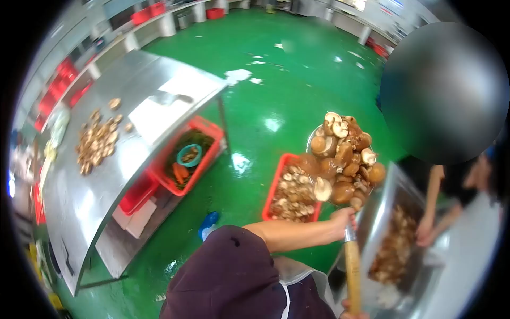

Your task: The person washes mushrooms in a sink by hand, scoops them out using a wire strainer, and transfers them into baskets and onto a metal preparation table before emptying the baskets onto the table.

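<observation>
A long-handled strainer, with a wooden handle [353, 276] and a metal rim partly showing, is heaped with brown shiitake mushrooms [348, 159]. My left hand [344, 223] wraps around the metal neck close to the load. At the bottom edge, my right hand [351, 312] grips the handle's end, only partly in view. The bowl of the strainer is mostly hidden under the mushrooms. Beneath and left of it, a red crate [272, 194] of cut mushrooms stands on the green floor. To the right is a metal basin [376, 212] with more mushrooms inside.
Another person's hand [425, 231] is at the basin's right side. On the left, a steel table [122, 64] bears a mushroom pile [98, 139], a white cutting board [159, 117] and a knife. Below it sits a red crate [215, 151] with greens. The green floor [297, 69] is wet.
</observation>
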Action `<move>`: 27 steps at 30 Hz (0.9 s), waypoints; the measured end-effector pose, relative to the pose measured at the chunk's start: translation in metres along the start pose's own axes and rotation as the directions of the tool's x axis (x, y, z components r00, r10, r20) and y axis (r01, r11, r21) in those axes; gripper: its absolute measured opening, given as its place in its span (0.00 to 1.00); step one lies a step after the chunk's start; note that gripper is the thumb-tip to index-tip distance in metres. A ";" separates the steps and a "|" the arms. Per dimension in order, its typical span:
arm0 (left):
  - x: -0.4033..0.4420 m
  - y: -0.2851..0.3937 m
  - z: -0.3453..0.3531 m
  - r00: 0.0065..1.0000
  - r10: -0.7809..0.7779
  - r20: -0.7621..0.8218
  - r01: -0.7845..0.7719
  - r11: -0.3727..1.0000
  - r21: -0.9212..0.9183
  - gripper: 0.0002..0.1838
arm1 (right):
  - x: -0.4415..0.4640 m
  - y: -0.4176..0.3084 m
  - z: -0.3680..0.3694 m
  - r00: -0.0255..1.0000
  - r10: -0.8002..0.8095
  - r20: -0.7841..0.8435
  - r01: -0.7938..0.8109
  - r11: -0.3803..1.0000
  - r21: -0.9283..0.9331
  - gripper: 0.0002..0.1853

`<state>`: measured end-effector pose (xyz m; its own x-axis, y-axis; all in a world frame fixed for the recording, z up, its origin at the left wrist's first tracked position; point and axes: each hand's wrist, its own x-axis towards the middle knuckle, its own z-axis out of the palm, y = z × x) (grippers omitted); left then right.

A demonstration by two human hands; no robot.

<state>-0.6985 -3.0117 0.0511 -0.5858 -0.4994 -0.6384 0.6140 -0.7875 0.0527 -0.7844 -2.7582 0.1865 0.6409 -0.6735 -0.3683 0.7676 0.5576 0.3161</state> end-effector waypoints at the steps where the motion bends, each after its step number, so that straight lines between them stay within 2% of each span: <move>1: -0.014 0.036 -0.013 0.998 0.059 -0.025 -0.060 0.998 -0.027 0.07 | 0.031 0.003 0.007 0.998 0.062 0.011 -0.062 0.998 -0.006 0.28; 3: -0.047 0.112 -0.040 0.983 0.167 -0.076 -0.173 0.982 -0.073 0.07 | 0.099 0.014 0.021 0.983 0.179 0.028 -0.179 0.984 -0.008 0.29; 5: -0.068 0.200 -0.084 0.975 0.216 0.046 -0.208 0.968 -0.139 0.08 | 0.176 0.031 0.039 0.957 0.287 0.040 -0.287 0.958 -0.012 0.29; 7: -0.116 0.286 -0.113 0.936 0.343 -0.081 -0.353 0.917 -0.188 0.09 | 0.254 0.055 0.058 0.920 0.389 0.046 -0.389 0.921 -0.009 0.30; 10: -0.180 0.413 -0.169 0.905 0.408 -0.121 -0.426 0.871 -0.247 0.10 | 0.367 0.090 0.083 0.855 0.517 0.037 -0.516 0.856 -0.036 0.30; 13: -0.243 0.525 -0.222 0.803 0.572 -0.170 -0.596 0.756 -0.271 0.07 | 0.486 0.122 0.106 0.778 0.628 -0.031 -0.626 0.769 -0.133 0.30; 15: -0.280 0.593 -0.263 0.773 0.622 -0.128 -0.633 0.740 -0.226 0.05 | 0.560 0.154 0.122 0.727 0.684 -0.060 -0.677 0.700 -0.226 0.29; 16: -0.296 0.625 -0.280 0.704 0.688 -0.176 -0.710 0.671 -0.213 0.05 | 0.593 0.170 0.127 0.709 0.700 -0.082 -0.690 0.666 -0.283 0.29; 19: -0.339 0.705 -0.330 0.509 0.793 -0.335 -0.855 0.512 -0.087 0.09 | 0.691 0.225 0.129 0.747 0.630 -0.211 -0.590 0.483 -0.646 0.25; 21: -0.372 0.737 -0.357 0.432 0.845 -0.315 -0.877 0.475 0.071 0.10 | 0.740 0.263 0.120 0.794 0.556 -0.245 -0.473 0.312 -0.824 0.22; 23: -0.393 0.775 -0.383 0.317 0.901 -0.296 -0.910 0.377 0.173 0.08 | 0.778 0.295 0.116 0.838 0.497 -0.227 -0.377 0.224 -0.899 0.22; 25: -0.416 0.799 -0.398 0.274 0.909 -0.314 -0.911 0.350 0.217 0.08 | 0.802 0.321 0.117 0.869 0.446 -0.217 -0.306 0.138 -0.942 0.22; 27: -0.444 0.812 -0.403 0.238 0.911 -0.336 -0.906 0.333 0.262 0.09 | 0.827 0.337 0.116 0.920 0.345 -0.183 -0.137 -0.153 -0.979 0.24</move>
<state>0.2732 -3.2841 0.0678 0.5979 -0.7152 -0.3619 0.5966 0.0955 0.7969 0.0036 -3.1832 0.0902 0.8564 -0.3385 -0.3899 -0.1982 0.4819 -0.8535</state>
